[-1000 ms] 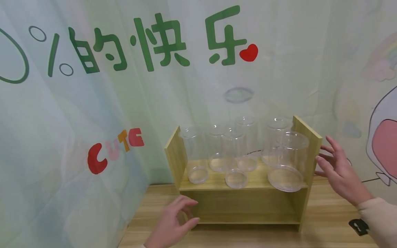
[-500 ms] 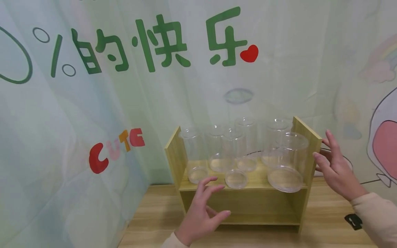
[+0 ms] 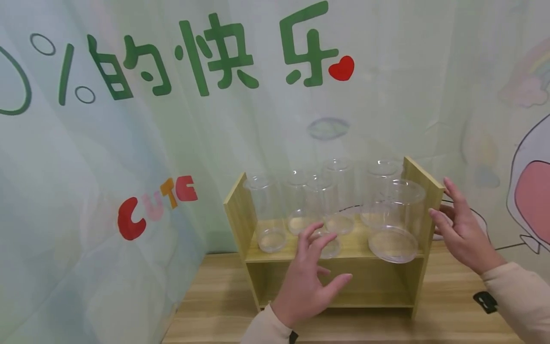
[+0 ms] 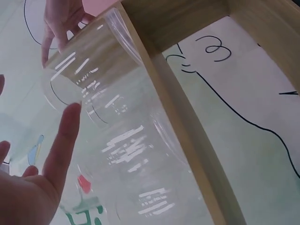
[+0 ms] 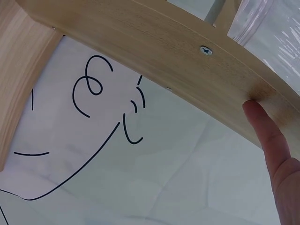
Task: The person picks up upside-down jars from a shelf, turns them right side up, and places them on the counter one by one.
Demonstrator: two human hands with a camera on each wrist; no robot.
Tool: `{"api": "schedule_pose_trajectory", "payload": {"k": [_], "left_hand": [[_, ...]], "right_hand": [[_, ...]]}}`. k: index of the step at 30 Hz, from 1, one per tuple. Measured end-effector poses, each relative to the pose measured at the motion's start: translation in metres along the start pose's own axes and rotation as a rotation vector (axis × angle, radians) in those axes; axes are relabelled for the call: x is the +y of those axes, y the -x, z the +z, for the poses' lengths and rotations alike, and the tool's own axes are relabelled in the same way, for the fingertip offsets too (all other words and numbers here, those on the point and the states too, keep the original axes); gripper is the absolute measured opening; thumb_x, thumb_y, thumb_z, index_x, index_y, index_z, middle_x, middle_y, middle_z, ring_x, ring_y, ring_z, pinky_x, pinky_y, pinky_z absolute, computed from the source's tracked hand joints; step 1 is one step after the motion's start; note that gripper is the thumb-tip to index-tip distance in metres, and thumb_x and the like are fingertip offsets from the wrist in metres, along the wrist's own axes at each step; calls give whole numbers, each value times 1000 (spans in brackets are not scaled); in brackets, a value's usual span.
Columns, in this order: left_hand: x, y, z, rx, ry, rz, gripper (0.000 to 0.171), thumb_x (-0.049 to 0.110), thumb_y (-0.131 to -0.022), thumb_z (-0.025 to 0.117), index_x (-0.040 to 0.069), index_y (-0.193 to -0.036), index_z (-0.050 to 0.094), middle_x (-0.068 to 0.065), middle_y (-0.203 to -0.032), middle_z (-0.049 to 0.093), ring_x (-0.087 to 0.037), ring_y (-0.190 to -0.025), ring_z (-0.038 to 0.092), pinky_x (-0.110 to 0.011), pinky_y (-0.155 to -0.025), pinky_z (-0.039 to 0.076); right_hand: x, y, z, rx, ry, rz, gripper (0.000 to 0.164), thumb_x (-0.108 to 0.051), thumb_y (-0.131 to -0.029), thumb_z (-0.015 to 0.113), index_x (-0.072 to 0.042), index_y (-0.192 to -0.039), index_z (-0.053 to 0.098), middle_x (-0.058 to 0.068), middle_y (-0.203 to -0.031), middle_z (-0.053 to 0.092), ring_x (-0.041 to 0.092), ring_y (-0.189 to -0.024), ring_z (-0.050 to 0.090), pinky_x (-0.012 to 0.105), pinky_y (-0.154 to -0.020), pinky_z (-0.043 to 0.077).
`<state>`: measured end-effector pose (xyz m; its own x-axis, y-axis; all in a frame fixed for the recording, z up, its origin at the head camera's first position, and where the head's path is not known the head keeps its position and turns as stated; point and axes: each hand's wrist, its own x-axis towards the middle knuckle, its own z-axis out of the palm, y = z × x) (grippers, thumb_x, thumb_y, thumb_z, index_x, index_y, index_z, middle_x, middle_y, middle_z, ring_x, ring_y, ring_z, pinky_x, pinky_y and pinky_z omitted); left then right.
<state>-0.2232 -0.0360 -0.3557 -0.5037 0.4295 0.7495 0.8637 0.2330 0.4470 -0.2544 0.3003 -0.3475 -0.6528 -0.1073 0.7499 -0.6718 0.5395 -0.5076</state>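
I have the right hand [image 3: 466, 234] at the rack's right panel [image 3: 433, 196], loosely open, with a fingertip that looks to be touching the wood in the right wrist view. The left hand [image 3: 310, 274] is open too, fingers slightly bent and spread, thumb held well out, gripping nothing. It hangs at the near side of the rack [image 3: 240, 215], in front of the near jar [image 3: 323, 208], and hides part of that jar's base. Whether a finger meets the plastic I cannot tell from here.

The near jar stands upright on the upper shelf [image 3: 354, 246], between the left jar [image 3: 265, 215] and the large jar [image 3: 395, 217] at the right; three more jars [image 3: 297, 203] stand behind them (I can't make out whether any has a lid).

I judge the step in hand to be steadying the rack at its right side while bringing the left hand to the jars; none is held yet. To take the near jar, I'd close thumb and fingers softly round its side, without nudging its neighbours.
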Motion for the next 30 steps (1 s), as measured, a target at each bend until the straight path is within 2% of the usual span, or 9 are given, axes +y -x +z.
{"api": "schedule_pose_trajectory", "payload": {"k": [5, 11, 14, 17, 18, 20, 24, 26, 30], "left_hand": [[7, -13, 10, 13, -83, 137, 79, 15, -81, 81, 14, -147, 37, -12, -156, 19, -29, -126, 45, -18, -78, 52], [13, -29, 20, 8, -248, 214, 82, 25, -79, 82, 13, -146, 37, -13, -156, 19, -30, -137, 35, -43, -99, 45], [15, -38, 27, -6, -296, 223, 84, 29, -79, 82, 13, -147, 36, -15, -157, 18, -32, -139, 32, -45, -99, 45], [16, -47, 33, -29, -321, 226, 88, 32, -79, 82, 13, -149, 33, -15, -158, 15, -32, -141, 28, -44, -101, 44], [16, -49, 35, -40, -325, 227, 89, 33, -79, 82, 14, -150, 32, -15, -158, 13, -32, -142, 27, -43, -102, 43], [16, -53, 39, -60, -324, 226, 91, 34, -79, 82, 15, -151, 29, -15, -159, 11, -32, -144, 23, -43, -105, 41], [17, -60, 48, -73, -322, 198, 93, 33, -80, 82, 17, -153, 27, -13, -161, 7, -31, -146, 19, -43, -107, 39], [16, -64, 50, -76, -319, 170, 93, 30, -79, 82, 19, -153, 26, -13, -161, 7, -31, -145, 18, -43, -106, 39], [13, -73, 55, -85, -332, 137, 93, 26, -78, 83, 20, -152, 27, -16, -159, 10, -31, -144, 19, -42, -106, 39]], "right_hand": [[1, 0, 3, 13, 19, -32, 74, 12, -97, 47, -10, -158, 11, 20, -156, 19, -18, -113, 40, 5, -71, 46], [0, -2, 5, 32, 42, -35, 73, 16, -95, 49, -8, -155, 16, 29, -149, 26, -18, -108, 43, 6, -67, 48], [-1, -2, 3, 31, 67, -32, 72, 15, -95, 50, -8, -155, 16, 33, -147, 30, 13, -108, 62, 6, -67, 48], [-2, -3, 2, 28, 95, -28, 71, 13, -96, 50, -8, -155, 16, 35, -147, 32, 45, -101, 61, 6, -68, 48], [-2, -4, 2, 28, 97, -27, 71, 12, -96, 50, -8, -155, 16, 35, -146, 32, 45, -101, 61, 7, -68, 48], [-2, -4, 1, 26, 93, -22, 71, 12, -97, 50, -9, -155, 16, 35, -146, 33, 22, -105, 64, 7, -68, 48], [-2, -4, 2, 39, 49, -33, 71, 15, -95, 49, -8, -154, 17, 36, -145, 34, -18, -105, 44, 8, -67, 49], [-2, -4, 3, 44, 44, -35, 71, 16, -95, 48, -8, -154, 17, 36, -144, 35, -17, -106, 44, 8, -68, 49], [-3, -4, 4, 42, 56, -36, 71, 16, -95, 48, -8, -154, 16, 35, -141, 40, 25, -111, 62, 7, -70, 48]]}}
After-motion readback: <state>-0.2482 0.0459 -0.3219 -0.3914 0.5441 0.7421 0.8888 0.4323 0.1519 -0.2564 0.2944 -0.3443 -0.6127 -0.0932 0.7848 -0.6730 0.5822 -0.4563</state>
